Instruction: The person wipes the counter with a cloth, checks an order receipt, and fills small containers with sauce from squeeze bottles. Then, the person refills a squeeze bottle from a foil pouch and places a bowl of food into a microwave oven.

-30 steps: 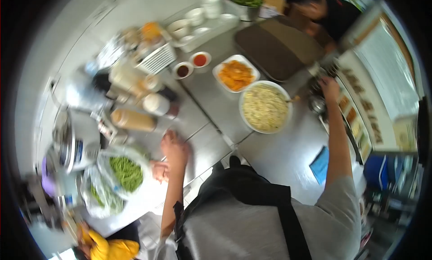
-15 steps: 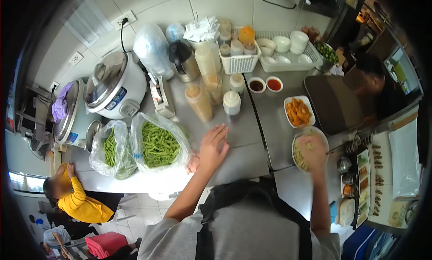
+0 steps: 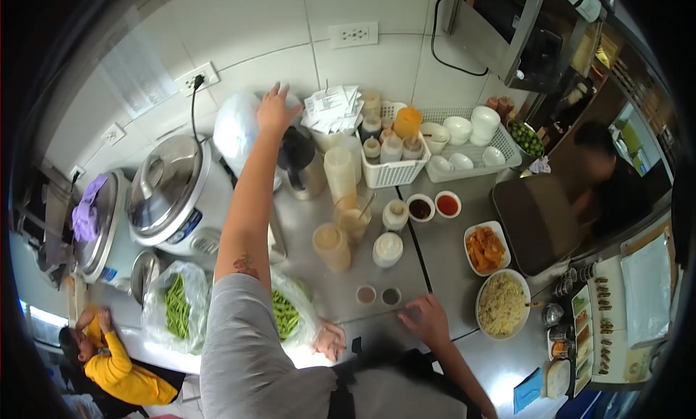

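My left hand (image 3: 278,110) is stretched to the back of the counter, fingers apart, by the clear plastic bags (image 3: 235,133) and above the dark-topped thermos jug (image 3: 297,158). I see nothing in it. Low over the counter, my right hand (image 3: 428,320) has thumb and fingers apart and is empty. Just beyond its fingertips stand two small sauce cups, one brownish (image 3: 366,295) and one dark (image 3: 391,296). To its right is a white bowl of fried rice (image 3: 502,304) with a utensil handle at its edge. A dish of orange-coated pieces (image 3: 485,249) sits behind the bowl.
Bags of green beans (image 3: 176,308) and rice cookers (image 3: 165,194) line the left. Squeeze bottles (image 3: 388,249), a white basket (image 3: 395,174) and a rack of bowls (image 3: 471,165) stand behind. Another person's hand (image 3: 330,341) rests near the beans. A person in yellow (image 3: 130,372) is at left.
My left hand has gone from the counter up to the bags at the back. My right hand has left the rice bowl and moved left. Two small sauce cups now show.
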Available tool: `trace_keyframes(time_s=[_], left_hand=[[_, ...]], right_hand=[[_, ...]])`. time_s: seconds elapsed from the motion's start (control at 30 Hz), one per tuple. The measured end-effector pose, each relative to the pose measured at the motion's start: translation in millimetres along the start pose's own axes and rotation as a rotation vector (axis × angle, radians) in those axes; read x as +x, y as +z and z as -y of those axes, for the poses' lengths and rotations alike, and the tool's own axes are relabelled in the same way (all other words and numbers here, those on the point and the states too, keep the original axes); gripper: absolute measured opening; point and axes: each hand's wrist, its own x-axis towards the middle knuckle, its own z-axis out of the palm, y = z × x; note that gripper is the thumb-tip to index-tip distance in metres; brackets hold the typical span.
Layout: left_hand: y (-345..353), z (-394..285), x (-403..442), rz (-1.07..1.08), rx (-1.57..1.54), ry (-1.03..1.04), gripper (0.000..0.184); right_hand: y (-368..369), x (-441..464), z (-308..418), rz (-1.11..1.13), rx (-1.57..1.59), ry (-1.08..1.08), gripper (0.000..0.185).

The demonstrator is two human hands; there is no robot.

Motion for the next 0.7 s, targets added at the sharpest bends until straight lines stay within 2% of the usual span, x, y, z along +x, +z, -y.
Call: trace_keyframes(time_s=[0.07, 0.13, 0.2, 0.23, 0.27, 0.33, 0.43, 0.53, 0.57, 0.67, 0.7], left_hand=[[23, 20, 16, 0.339, 0.02, -0.182, 0.027], [0, 9, 37, 0.015, -0.084, -0.069, 0.024], [-38, -6, 65, -0.325, -0.188, -0.04, 0.026], [-78, -29, 76, -0.42, -0.371, -0.087, 0.027], [-119, -52, 85, -0.518, -0.548, -0.131, 0.029], [-173, -69, 99, -0.599, -0.805, -0.093, 0.027], [-226, -85, 109, -0.584, -1.458, -0.076, 0.02], [-278, -138, 87, -0.557, -1.658, -0.235, 0.023], [-299, -159, 72, -0.492, -1.7, -0.346, 0.022], [-316, -175, 44, -0.357, -1.79, -0.327, 0.023], [-324, -188, 31, -0.365, -1.783, -0.414, 0.024]], right_hand=[[-1, -18, -6, -0.06, 0.029, 0.083, 0.023], [-3, -30, -2, -0.105, 0.113, 0.189, 0.021], [-15, -34, 12, -0.125, 0.221, 0.284, 0.017], [-19, -35, 19, -0.136, 0.278, 0.326, 0.015], [-22, -33, 22, -0.148, 0.26, 0.273, 0.016], [-34, -19, 26, -0.182, 0.225, 0.149, 0.017], [-73, 29, 65, -0.401, 0.124, -0.213, 0.018], [-124, 74, 111, -0.617, 0.18, -0.555, 0.033], [-132, 88, 119, -0.643, 0.323, -0.563, 0.044], [-164, 127, 171, -0.76, 0.799, -0.583, 0.073], [-173, 135, 184, -0.793, 0.743, -0.596, 0.078]])
